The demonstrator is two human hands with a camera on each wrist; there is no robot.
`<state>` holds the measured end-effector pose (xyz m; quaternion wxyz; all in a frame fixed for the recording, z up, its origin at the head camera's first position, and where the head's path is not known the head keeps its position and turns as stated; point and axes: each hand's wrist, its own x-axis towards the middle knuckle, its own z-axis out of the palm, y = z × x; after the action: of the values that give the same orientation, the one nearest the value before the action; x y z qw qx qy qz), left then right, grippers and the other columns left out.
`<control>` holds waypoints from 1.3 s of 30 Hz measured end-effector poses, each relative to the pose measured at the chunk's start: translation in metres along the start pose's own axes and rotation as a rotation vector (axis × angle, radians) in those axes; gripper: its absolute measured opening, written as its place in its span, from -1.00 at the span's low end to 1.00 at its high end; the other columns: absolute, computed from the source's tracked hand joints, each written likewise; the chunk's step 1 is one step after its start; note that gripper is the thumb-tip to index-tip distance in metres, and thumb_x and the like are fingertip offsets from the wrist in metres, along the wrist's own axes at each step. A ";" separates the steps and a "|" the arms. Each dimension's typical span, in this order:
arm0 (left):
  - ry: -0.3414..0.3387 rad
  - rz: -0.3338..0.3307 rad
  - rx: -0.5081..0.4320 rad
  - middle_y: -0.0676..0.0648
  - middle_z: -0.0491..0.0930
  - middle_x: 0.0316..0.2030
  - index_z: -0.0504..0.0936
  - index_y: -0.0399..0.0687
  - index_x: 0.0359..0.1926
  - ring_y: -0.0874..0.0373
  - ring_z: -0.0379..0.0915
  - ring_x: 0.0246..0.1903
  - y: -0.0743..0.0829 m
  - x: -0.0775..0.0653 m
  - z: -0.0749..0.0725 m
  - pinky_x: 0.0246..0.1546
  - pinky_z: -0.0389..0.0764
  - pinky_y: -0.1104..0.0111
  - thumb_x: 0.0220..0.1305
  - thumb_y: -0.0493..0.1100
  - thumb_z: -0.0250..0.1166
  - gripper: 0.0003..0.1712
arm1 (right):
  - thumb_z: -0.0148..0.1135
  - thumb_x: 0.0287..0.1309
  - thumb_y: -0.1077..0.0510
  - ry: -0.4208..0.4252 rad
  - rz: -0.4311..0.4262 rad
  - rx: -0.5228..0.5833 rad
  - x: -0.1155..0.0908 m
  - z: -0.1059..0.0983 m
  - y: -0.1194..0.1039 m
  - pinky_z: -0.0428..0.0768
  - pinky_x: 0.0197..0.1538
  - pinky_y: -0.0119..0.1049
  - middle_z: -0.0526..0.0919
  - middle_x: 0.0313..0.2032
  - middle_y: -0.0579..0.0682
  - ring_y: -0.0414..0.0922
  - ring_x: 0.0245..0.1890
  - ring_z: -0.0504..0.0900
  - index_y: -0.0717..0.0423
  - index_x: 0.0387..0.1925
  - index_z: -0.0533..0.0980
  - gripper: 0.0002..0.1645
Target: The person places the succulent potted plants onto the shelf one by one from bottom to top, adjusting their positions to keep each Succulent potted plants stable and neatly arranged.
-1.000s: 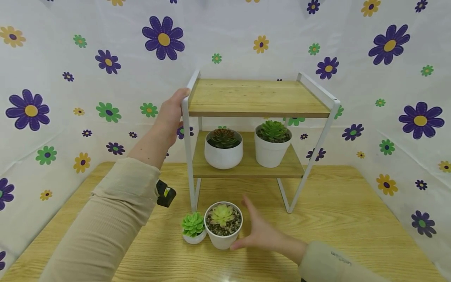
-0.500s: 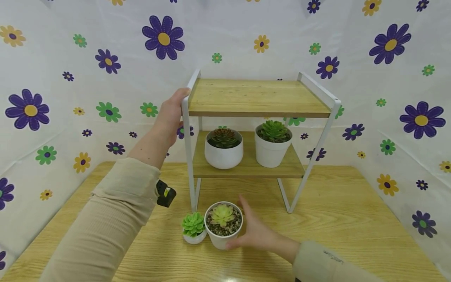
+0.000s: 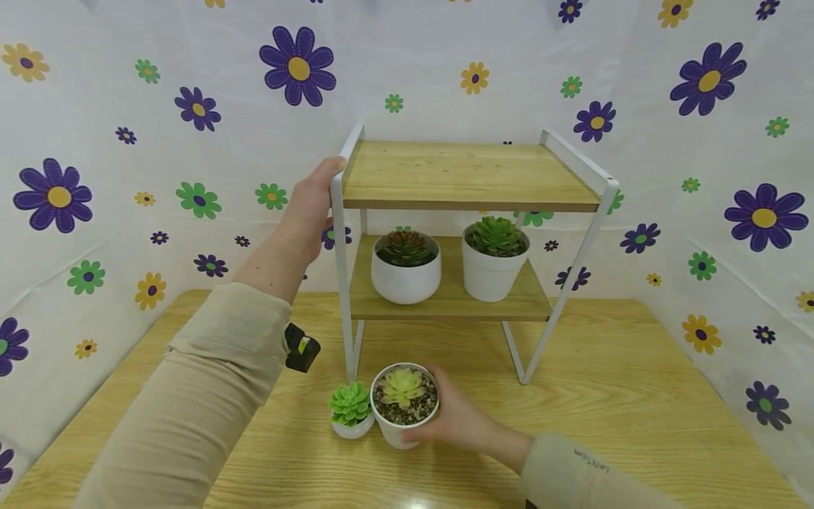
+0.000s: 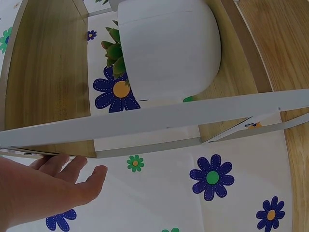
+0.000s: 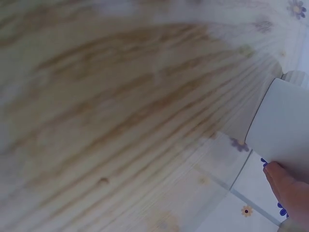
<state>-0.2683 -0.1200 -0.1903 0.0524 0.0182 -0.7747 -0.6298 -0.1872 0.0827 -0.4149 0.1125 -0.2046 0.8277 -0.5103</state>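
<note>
A white pot with a pale green succulent (image 3: pixel 397 433) stands on the table, and my right hand (image 3: pixel 454 417) grips its right side, thumb in front and fingers behind. In the right wrist view, fingers (image 5: pixel 286 186) lie against the white pot (image 5: pixel 285 125). Touching it on the left is a small pot with a bright green succulent (image 3: pixel 350 406). My left hand (image 3: pixel 311 201) holds the upper left rail of a two-tier shelf rack (image 3: pixel 470 173); in the left wrist view, some fingers (image 4: pixel 72 169) reach the rail while the lowest hangs free.
On the rack's lower shelf sit a round white pot with a dark reddish succulent (image 3: pixel 405 279) and a tapered white pot with a green succulent (image 3: pixel 492 276). The wooden table (image 3: pixel 623 396) meets a flower-print cloth (image 3: pixel 407 42) at the back and sides.
My right hand has moved left and closed onto the pot with the pale green succulent. The left hand stays at the rack's rail, and the pots have not visibly moved.
</note>
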 end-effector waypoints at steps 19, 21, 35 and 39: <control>0.004 -0.003 -0.019 0.04 0.22 0.32 0.32 0.15 0.27 0.07 -0.01 0.37 0.001 -0.001 0.001 0.38 0.03 0.00 0.33 0.28 -0.23 -0.38 | 0.57 -0.33 0.08 -0.002 -0.010 -0.031 -0.012 -0.019 -0.007 0.38 0.22 0.10 0.41 0.15 0.24 0.16 0.15 0.43 0.33 0.27 0.14 0.14; 0.003 -0.009 -0.019 0.04 0.21 0.33 0.31 0.16 0.28 0.06 -0.02 0.38 0.001 -0.001 0.001 0.38 0.02 -0.01 0.32 0.29 -0.22 -0.37 | 0.56 -0.31 0.10 -0.016 -0.022 -0.019 -0.014 -0.024 -0.011 0.40 0.20 0.07 0.41 0.15 0.25 0.16 0.15 0.43 0.35 0.26 0.12 0.13; 0.007 -0.021 -0.024 0.04 0.15 0.36 0.25 0.16 0.32 0.00 -0.04 0.39 0.003 -0.002 0.001 0.38 0.02 -0.01 0.31 0.30 -0.21 -0.34 | 0.57 -0.31 0.09 0.021 -0.025 -0.095 -0.025 -0.058 -0.038 0.47 0.13 0.00 0.45 0.12 0.25 0.14 0.11 0.47 0.35 0.25 0.15 0.11; 0.009 -0.027 -0.035 0.06 0.15 0.36 0.25 0.18 0.32 0.02 -0.04 0.39 0.003 -0.002 0.001 0.38 0.01 0.00 0.31 0.30 -0.20 -0.35 | 0.57 -0.32 0.07 0.036 -0.020 -0.129 -0.027 -0.065 -0.047 0.47 0.14 0.00 0.46 0.11 0.24 0.13 0.12 0.47 0.33 0.25 0.16 0.12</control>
<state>-0.2663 -0.1180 -0.1878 0.0476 0.0304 -0.7632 -0.6437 -0.1781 0.1285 -0.3437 0.0793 -0.2102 0.8586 -0.4607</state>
